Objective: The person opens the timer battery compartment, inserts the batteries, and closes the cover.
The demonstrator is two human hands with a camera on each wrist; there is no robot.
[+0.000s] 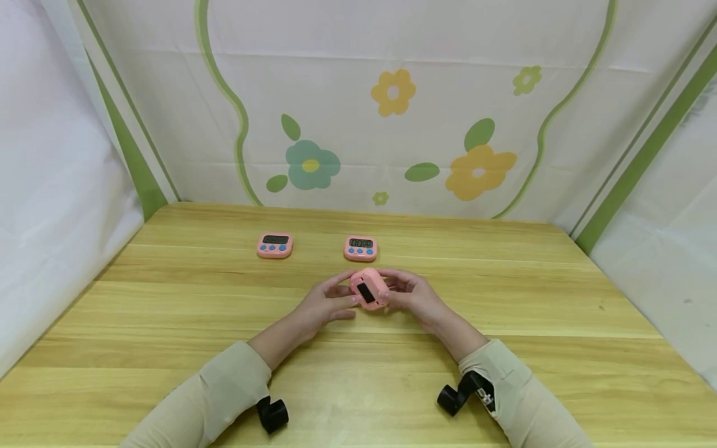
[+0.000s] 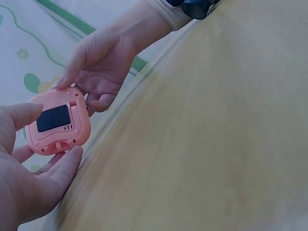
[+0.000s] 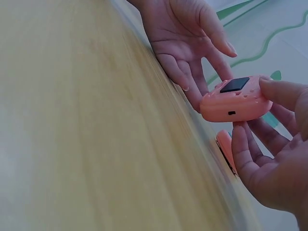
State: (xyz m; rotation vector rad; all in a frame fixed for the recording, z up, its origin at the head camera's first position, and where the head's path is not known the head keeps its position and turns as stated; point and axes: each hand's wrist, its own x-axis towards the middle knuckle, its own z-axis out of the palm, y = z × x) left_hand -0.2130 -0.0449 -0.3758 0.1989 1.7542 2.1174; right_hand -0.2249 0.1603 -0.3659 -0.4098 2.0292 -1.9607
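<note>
Both hands meet at a pink digital timer [image 1: 375, 282], tilted above the table with its back showing. A dark rectangular patch [image 2: 53, 118] and small screw holes mark that back. My right hand [image 1: 416, 301] pinches the timer's right side, thumb on the back and fingers underneath, as the right wrist view shows. At the opposite side, my left hand [image 1: 323, 307] has its fingers around the edge; its thumb [image 3: 217, 32] stands raised over the back. A small dark slot [image 3: 232, 113] shows in the timer's side wall. The screen faces away, hidden.
Two more pink timers with blue buttons lie face up farther back on the wooden table [image 1: 168, 311]: one at left [image 1: 275, 246], one near the middle [image 1: 361, 248]. A flower-printed curtain [image 1: 347, 124] rises behind the table's back edge. Black wrist cameras [image 1: 272, 415] hang below both sleeves.
</note>
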